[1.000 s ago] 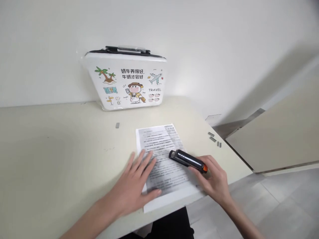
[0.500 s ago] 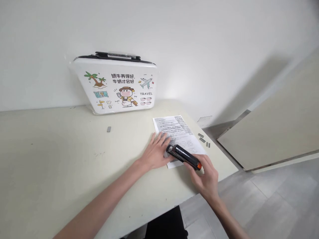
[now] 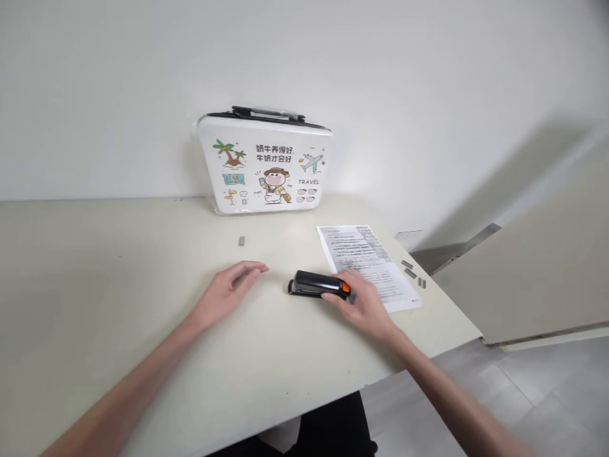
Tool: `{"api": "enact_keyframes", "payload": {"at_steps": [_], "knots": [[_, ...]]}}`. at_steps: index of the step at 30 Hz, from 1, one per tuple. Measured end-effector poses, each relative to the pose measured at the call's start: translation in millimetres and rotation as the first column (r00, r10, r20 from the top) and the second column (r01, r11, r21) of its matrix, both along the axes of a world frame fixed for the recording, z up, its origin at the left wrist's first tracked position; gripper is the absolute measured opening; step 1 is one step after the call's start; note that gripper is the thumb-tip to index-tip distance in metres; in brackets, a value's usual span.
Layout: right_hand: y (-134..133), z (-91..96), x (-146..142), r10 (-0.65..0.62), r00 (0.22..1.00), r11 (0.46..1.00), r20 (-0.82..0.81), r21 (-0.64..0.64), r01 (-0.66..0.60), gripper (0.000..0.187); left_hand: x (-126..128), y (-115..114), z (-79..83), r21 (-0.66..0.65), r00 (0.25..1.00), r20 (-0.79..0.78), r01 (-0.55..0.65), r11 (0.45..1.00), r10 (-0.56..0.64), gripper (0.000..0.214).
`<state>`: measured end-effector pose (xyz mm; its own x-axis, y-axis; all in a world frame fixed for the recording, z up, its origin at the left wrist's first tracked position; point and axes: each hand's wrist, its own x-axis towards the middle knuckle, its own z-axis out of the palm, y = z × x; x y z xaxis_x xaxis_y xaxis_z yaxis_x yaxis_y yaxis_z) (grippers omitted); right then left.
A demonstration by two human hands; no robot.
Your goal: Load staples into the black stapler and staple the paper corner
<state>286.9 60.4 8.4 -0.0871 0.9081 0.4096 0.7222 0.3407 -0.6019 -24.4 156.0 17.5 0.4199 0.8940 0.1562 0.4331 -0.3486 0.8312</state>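
Note:
My right hand grips the rear end of a black stapler, beside an orange part. The stapler's front end points left, low over the table or resting on it; I cannot tell which. Off to the left, my left hand holds nothing that I can see. Its fingers are loosely curved, with a gap between them and the thumb. A printed sheet of paper lies on the table behind and to the right of the stapler, its near edge partly hidden by my right hand.
A white cartoon-printed case with a black handle stands against the wall. One small grey staple strip lies in front of it. Several more staple strips are near the right edge of the table. A panel stands beyond that edge.
My left hand has lifted off the paper and moved left. My right hand has carried the stapler left, off the sheet, and turned it more level. The view has swung leftward.

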Motion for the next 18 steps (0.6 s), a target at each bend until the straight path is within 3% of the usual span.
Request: {"api": "enact_keyframes", "payload": {"at_steps": [4, 8, 12, 18], "knots": [[52.9, 0.8, -44.2, 0.142, 0.989, 0.986, -0.026, -0.08, -0.144, 0.031, -23.4, 6.6, -2.2, -0.049, 0.968, 0.118, -0.217, 0.975, 0.221, 0.044], [88.3, -2.4, -74.9, 0.224, 0.973, 0.967, -0.059, -0.111, -0.229, 0.031, -27.8, 11.5, -4.4, -0.086, 0.917, 0.21, -0.329, 0.94, 0.34, 0.038], [98.1, -11.1, -83.0, 0.213, 0.966, 0.957, -0.144, -0.17, -0.236, 0.034, -25.4, 11.7, -5.1, -0.108, 0.877, 0.252, -0.393, 0.913, 0.408, 0.035], [88.6, -13.1, -81.1, 0.178, 0.958, 0.949, -0.226, -0.219, -0.228, 0.044, -24.7, 13.3, -7.6, -0.139, 0.858, 0.246, -0.43, 0.892, 0.452, 0.033]]}}
